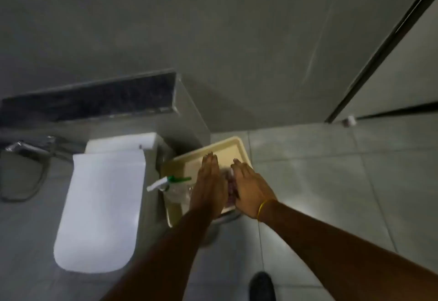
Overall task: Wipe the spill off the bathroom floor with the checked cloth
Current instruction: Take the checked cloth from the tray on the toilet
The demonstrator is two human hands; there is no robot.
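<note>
Your left hand (208,182) and right hand (248,185) both reach down over the cream tray (227,145), fingers straight and held together, palms down, neither visibly gripping anything. Between them a small strip of reddish patterned fabric shows, probably the checked cloth (230,185), lying near the tray's near right corner. It sits directly under the gap between your hands, a touch closer to the right one; whether either palm is touching it, you cannot tell. Its long axis seems to run from the near edge toward the far edge, though most of it is covered. A clear spray bottle (175,188) with a green and white trigger lies along the tray's left edge, partly behind your left wrist. No spill is clearly visible on the bathroom floor (331,182); blur and dim light hide detail.
</note>
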